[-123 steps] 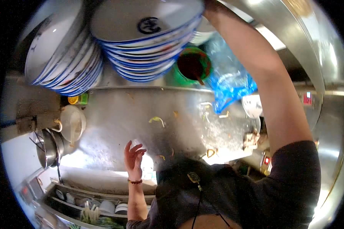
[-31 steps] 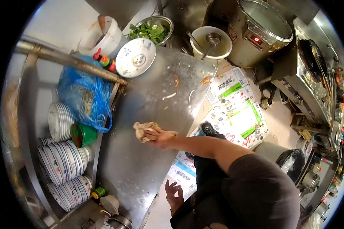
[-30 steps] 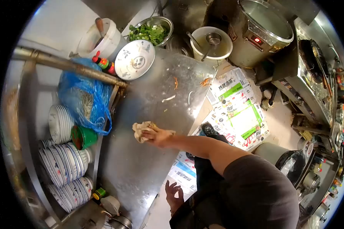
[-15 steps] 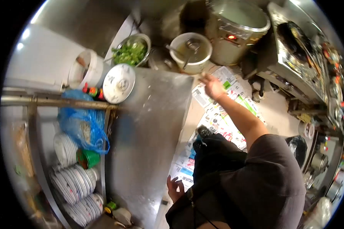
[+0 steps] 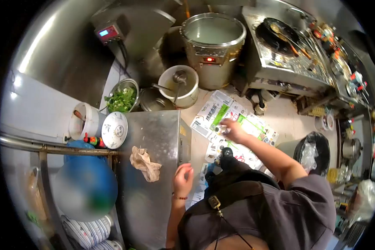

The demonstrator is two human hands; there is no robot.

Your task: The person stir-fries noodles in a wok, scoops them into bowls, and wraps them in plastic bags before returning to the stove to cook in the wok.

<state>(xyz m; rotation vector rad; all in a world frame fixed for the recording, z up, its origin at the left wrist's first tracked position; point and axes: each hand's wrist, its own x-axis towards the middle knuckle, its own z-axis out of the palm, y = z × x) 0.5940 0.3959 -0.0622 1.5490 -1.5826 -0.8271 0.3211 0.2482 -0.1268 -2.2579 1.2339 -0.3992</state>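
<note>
A crumpled beige cloth (image 5: 146, 163) lies on the steel worktop (image 5: 154, 129). My left hand (image 5: 182, 180) is just right of the cloth, by the worktop's edge, its fingers loosely bent and nothing visible in it. A beaded bracelet circles that wrist. My right hand (image 5: 235, 131) hangs over the printed sheets (image 5: 216, 110) on the floor, fingers partly stretched out, with no held thing that I can make out. At the worktop's far left corner a white patterned bowl (image 5: 114, 130) leans tilted beside a white bucket (image 5: 85, 121).
A bowl of green vegetables (image 5: 123, 98), a white bucket with ladles (image 5: 179, 85) and a large steel pot (image 5: 214, 33) stand beyond the worktop. A stove with a wok (image 5: 279, 37) is at the back right. A black-lined bin (image 5: 314, 154) stands right. Stacked plates (image 5: 87, 233) fill the left shelf.
The beige cloth now lies on the worktop, which showed none before. My left hand has come forward. My right hand is lower and nearer my body. The view has shifted, showing more stove.
</note>
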